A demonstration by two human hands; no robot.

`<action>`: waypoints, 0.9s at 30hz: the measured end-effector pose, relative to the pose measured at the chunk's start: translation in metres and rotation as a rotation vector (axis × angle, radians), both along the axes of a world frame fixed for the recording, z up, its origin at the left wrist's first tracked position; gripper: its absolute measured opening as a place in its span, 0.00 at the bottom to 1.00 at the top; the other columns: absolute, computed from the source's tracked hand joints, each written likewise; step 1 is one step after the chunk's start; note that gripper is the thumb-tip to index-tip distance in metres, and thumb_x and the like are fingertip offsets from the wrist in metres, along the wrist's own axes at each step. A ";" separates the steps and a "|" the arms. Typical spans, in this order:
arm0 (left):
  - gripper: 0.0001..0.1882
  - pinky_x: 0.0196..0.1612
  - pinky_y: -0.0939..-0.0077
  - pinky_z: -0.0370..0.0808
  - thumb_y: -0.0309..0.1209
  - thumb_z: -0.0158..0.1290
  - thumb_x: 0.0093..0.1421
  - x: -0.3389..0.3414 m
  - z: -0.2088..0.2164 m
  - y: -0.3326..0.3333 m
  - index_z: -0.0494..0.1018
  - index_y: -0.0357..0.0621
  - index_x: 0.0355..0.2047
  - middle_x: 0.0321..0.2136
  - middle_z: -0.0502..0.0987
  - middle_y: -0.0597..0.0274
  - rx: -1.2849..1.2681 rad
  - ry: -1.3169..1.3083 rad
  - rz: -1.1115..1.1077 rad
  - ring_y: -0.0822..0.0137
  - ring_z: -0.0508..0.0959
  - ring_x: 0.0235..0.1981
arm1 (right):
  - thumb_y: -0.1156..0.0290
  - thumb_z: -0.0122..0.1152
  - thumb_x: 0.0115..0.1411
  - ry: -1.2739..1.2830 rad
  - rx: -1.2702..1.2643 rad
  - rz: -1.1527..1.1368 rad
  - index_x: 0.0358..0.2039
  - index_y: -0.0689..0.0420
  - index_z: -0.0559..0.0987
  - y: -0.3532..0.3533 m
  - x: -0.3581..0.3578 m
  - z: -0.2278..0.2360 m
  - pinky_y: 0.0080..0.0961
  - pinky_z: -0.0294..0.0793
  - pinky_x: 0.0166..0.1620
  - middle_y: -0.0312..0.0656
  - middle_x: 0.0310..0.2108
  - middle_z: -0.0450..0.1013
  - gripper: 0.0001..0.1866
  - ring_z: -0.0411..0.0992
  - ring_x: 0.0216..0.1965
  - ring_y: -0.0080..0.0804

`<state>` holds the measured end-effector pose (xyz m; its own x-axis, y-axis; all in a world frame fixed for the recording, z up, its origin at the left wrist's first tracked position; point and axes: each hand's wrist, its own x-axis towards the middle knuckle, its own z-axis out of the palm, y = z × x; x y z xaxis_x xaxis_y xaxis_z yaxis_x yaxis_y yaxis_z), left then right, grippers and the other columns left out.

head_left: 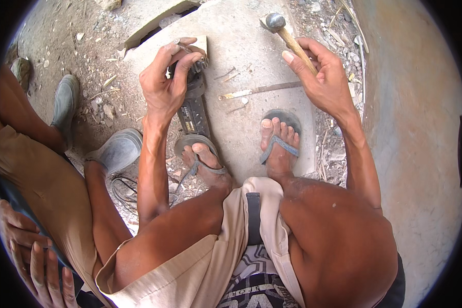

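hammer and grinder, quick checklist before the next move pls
1. Right hand grips the hammer handle: ok.
2. Left hand holds the angle grinder by its upper body: ok.
3. Grinder lies on the concrete slab: ok.
4. Toes clear: not ok, feet in open sandals sit on the slab close to the tool.
5. Loose chisel lies on the slab between the hands: not ok.
6. Grinder switched off: cannot tell.
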<state>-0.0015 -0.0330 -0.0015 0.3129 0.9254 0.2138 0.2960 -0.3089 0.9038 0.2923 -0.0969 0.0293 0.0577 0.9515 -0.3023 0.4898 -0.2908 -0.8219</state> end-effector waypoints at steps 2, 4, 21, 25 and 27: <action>0.03 0.39 0.75 0.82 0.19 0.61 0.64 -0.005 0.001 0.003 0.82 0.34 0.38 0.35 0.86 0.57 0.014 0.104 -0.011 0.68 0.87 0.36 | 0.62 0.62 0.70 0.029 0.029 0.007 0.48 0.63 0.81 0.001 -0.001 0.004 0.27 0.64 0.28 0.36 0.21 0.71 0.17 0.65 0.24 0.20; 0.02 0.38 0.75 0.81 0.19 0.61 0.64 -0.004 0.002 0.006 0.83 0.35 0.37 0.35 0.86 0.58 0.025 0.102 -0.037 0.68 0.85 0.34 | 0.61 0.61 0.71 0.036 0.046 0.011 0.48 0.63 0.81 0.002 -0.003 0.008 0.27 0.64 0.28 0.36 0.22 0.71 0.17 0.65 0.25 0.21; 0.05 0.32 0.77 0.77 0.26 0.61 0.67 0.010 0.008 0.019 0.82 0.36 0.38 0.28 0.84 0.58 0.026 0.217 -0.118 0.71 0.81 0.27 | 0.61 0.59 0.72 0.232 -0.058 -0.021 0.46 0.63 0.81 0.003 -0.009 0.018 0.26 0.60 0.26 0.33 0.21 0.67 0.16 0.61 0.23 0.18; 0.07 0.28 0.73 0.74 0.29 0.61 0.67 0.012 0.009 0.030 0.82 0.37 0.39 0.23 0.80 0.58 -0.004 0.333 -0.176 0.71 0.77 0.22 | 0.62 0.59 0.72 0.274 -0.079 -0.043 0.46 0.63 0.81 0.002 -0.004 0.022 0.26 0.60 0.26 0.33 0.20 0.67 0.16 0.61 0.23 0.17; 0.07 0.27 0.71 0.72 0.29 0.61 0.67 0.013 0.011 0.032 0.82 0.37 0.40 0.22 0.79 0.58 -0.043 0.370 -0.203 0.70 0.74 0.20 | 0.62 0.59 0.72 0.292 -0.087 -0.059 0.46 0.64 0.81 0.004 -0.001 0.026 0.26 0.61 0.26 0.33 0.20 0.67 0.16 0.61 0.23 0.18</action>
<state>0.0120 -0.0013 0.0090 0.5382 0.8427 0.0152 0.5403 -0.3588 0.7612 0.2909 -0.0933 0.0550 0.0113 0.9190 -0.3940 0.2167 -0.3869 -0.8963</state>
